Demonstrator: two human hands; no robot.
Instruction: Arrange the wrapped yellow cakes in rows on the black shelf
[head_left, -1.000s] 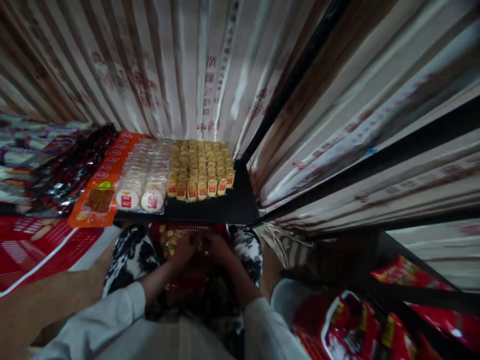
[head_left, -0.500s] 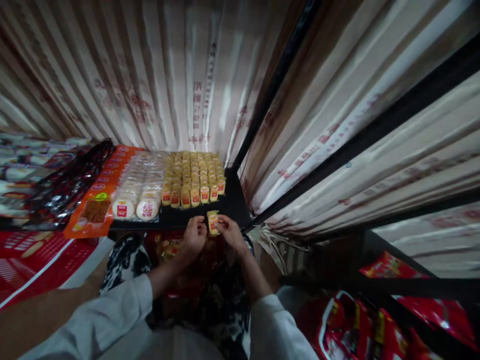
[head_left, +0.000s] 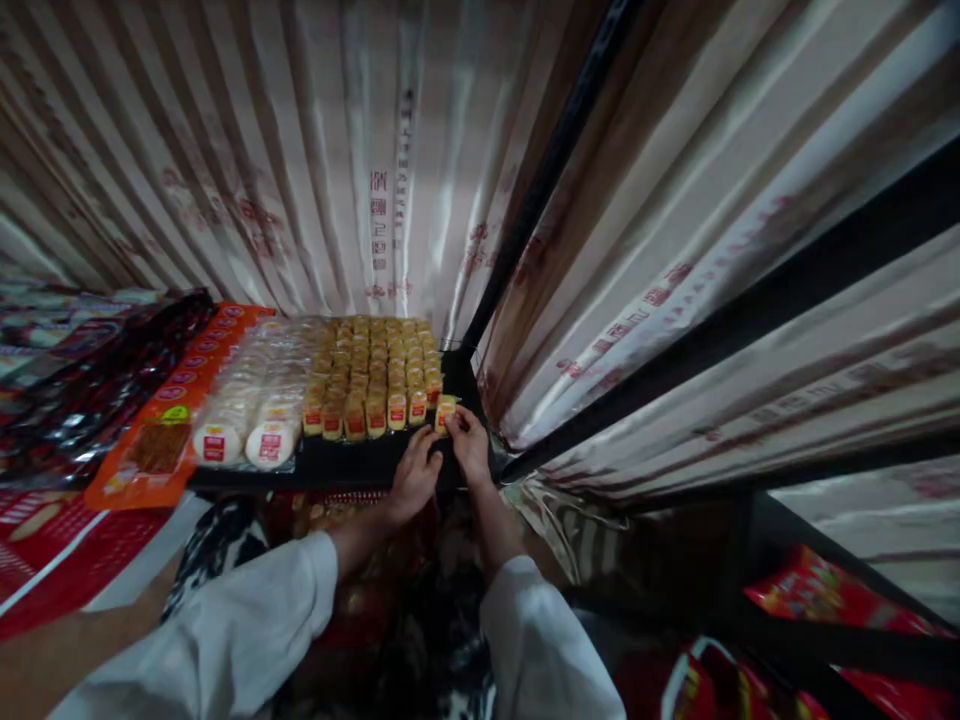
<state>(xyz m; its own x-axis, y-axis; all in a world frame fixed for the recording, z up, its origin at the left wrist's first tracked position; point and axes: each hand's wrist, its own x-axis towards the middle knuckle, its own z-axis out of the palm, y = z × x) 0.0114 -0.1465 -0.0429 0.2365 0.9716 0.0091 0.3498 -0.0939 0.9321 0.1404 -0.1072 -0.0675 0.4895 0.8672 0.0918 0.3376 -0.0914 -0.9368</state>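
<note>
My right hand [head_left: 470, 447] pinches a small yellow wrapped snack cake [head_left: 445, 411] with a red and white label, at the right front end of the rows. My left hand [head_left: 417, 474] is close by on the left, its fingers loosely stretched toward the cake's lower edge; whether they touch it I cannot tell. Rows of the same yellow snack cakes [head_left: 376, 410] stand upright on the black shelf [head_left: 360, 462], labels facing me. Left of them are two rows of round white wrapped cakes [head_left: 269, 443].
An orange snack bag [head_left: 146, 450] and dark shiny packets [head_left: 97, 385] lie farther left. Below the shelf are a red printed panel [head_left: 67, 550] and a dim red basket [head_left: 356, 497]. Pleated curtains [head_left: 322, 180] and black posts [head_left: 536, 180] enclose the back and right. Red packets [head_left: 832, 590] lie lower right.
My right hand has carried the snack cake forward and right, to the front of the rightmost row. My left hand has followed, its fingers straightening. The view has shifted slightly.
</note>
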